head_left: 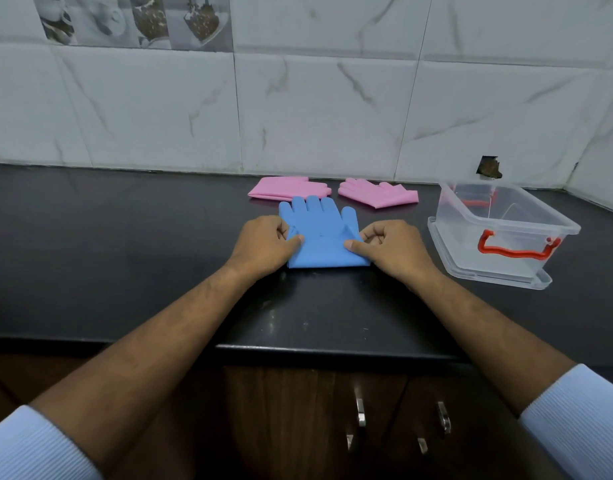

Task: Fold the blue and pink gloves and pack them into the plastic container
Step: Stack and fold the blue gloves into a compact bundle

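Observation:
A blue glove (321, 233) lies on the black counter (125, 244), its cuff end folded up over the palm and its fingers pointing to the wall. My left hand (267, 242) pinches the fold's left edge with thumb and curled fingers. My right hand (388, 245) pinches the right edge the same way. Two folded pink gloves lie behind it near the wall, one on the left (287, 188) and one on the right (379, 192). A clear plastic container (499, 230) with red handles stands open to the right, holding nothing.
The container sits on its clear lid (540, 282). A tiled wall (298, 109) runs along the back of the counter and turns in at the far right. Cabinet doors with metal handles (360, 412) are below the counter's front edge.

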